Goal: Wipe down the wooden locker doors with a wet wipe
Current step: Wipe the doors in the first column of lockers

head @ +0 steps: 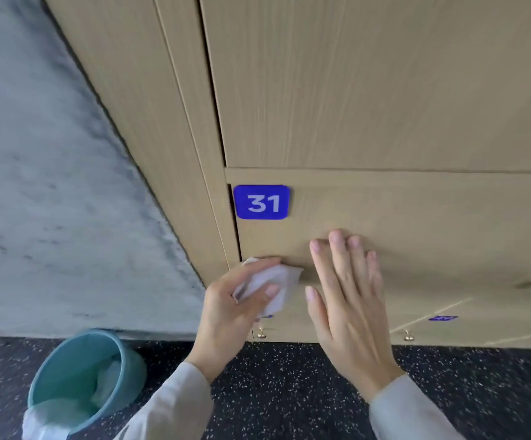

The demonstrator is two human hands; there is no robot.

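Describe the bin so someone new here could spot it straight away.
Start at the wooden lockers and follow their left end down to the dark speckled floor. There sits a round teal bin lined with a clear bag, the only container down there.

1. We see even, soft daylight-like light with no glare.
2. We note faint shadows under the right hand [350,309] on the locker door [416,236].
3. We see wide-angle bending of lines at the edges.
4. We find the floor [289,392] and teal bin [77,376] smeared by blur.
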